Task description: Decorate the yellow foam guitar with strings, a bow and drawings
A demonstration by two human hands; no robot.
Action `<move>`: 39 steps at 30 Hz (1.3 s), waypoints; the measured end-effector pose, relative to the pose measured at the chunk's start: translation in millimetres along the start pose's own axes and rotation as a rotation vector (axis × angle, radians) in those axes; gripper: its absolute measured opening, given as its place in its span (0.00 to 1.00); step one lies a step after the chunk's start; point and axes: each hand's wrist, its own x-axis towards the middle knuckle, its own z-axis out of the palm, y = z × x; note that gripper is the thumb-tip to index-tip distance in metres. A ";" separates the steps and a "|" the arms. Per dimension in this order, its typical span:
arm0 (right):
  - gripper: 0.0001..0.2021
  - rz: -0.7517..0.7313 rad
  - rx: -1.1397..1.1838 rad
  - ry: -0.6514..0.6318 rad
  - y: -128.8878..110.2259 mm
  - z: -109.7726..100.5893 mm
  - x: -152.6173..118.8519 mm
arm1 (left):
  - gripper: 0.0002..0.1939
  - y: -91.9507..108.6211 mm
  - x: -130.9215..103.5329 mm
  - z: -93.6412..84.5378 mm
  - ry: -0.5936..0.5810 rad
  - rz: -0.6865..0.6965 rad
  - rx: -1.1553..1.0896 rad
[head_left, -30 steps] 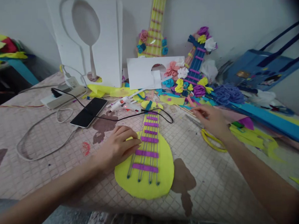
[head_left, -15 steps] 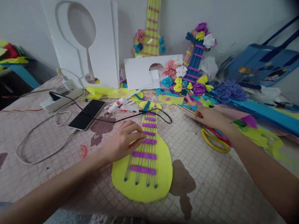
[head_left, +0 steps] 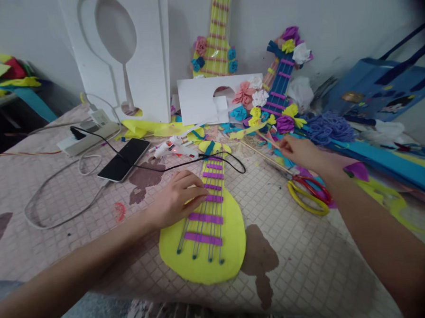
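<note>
Yellow paper guitar (head_left: 214,228) lies flat on the cloth-covered tabletop (head_left: 264,203), directly in front of the person, its neck pointing away. Over the left edge of its body rests the left hand (head_left: 182,197), fingers curled and thumb close to the forefinger beside the purple strips (head_left: 205,219); whether it pinches one of the strings (head_left: 222,251) I cannot tell. If it does, a tug could loosen the string's end. The right hand (head_left: 299,152), well apart to the right, has its fingertips drawn together on a thin stick (head_left: 267,140). Below that, a second stick (head_left: 264,155) runs towards scissors (head_left: 308,210) with yellow and red handles; a forearm sweeping low might knock them.

Farther out, a glue gun (head_left: 166,147) with a red light showing lies beside the guitar's head. Its black cord (head_left: 163,170) crosses the neck and the phone (head_left: 125,159) to a power strip (head_left: 86,137), so a snagged cord could drag the possibly hot gun onto the paper. Beyond stand a flower-trimmed blue guitar (head_left: 279,89) and a white cut-out board (head_left: 150,62).
</note>
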 end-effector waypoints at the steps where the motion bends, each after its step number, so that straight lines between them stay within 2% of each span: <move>1: 0.07 0.016 0.049 -0.013 -1.4 -4.7 -3.9 | 0.07 -0.9 -0.2 0.3 0.002 -0.001 -0.005; 6: 0.08 0.129 0.616 -0.036 -18.3 -15.5 -30.3 | 0.07 -2.0 2.0 0.5 -0.009 -0.008 -0.020; 8: 0.08 0.122 0.801 0.038 -31.5 -16.5 -42.7 | 0.08 -1.5 3.3 0.1 -0.007 -0.010 -0.023; 10: 0.06 0.091 0.941 0.181 -47.6 -17.9 -55.6 | 0.08 -0.8 5.3 -0.2 -0.005 -0.019 -0.037; 12: 0.05 0.055 0.978 0.278 -64.8 -19.4 -68.1 | 0.08 0.7 9.5 -0.5 0.011 -0.041 -0.061; 17: 0.05 0.022 1.102 0.243 -99.9 -14.2 -88.8 | 0.13 13.1 33.7 1.3 0.095 -0.134 -0.155; 21: 0.04 0.017 1.232 0.223 -114.5 1.7 -93.7 | 0.18 26.8 54.2 13.5 -0.055 -0.152 -0.339; 24: 0.04 0.027 1.268 0.190 -117.5 10.7 -95.1 | 0.08 30.4 61.4 26.2 -0.115 -0.153 -0.376; 27: 0.12 0.029 1.230 0.124 -114.0 7.5 -97.1 | 0.08 25.0 64.6 31.3 -0.077 -0.165 -0.308; 29: 0.17 0.033 1.068 0.086 -109.7 -0.7 -98.8 | 0.08 18.6 66.9 28.8 -0.041 -0.139 -0.231; 31: 0.14 0.009 0.734 0.043 -105.8 -8.7 -100.3 | 0.10 13.6 69.6 23.9 -0.026 -0.080 -0.139; 34: 0.10 -0.136 0.222 -0.085 -104.3 -11.3 -102.2 | 0.12 13.8 72.8 17.5 -0.060 -0.011 0.002; 37: 0.09 -0.255 0.071 -0.176 -108.2 -3.1 -107.6 | 0.12 22.0 71.3 14.1 -0.105 0.032 0.093; 39: 0.07 -0.181 0.098 -0.182 -111.4 2.8 -115.4 | 0.13 27.5 65.6 11.3 -0.071 0.035 0.103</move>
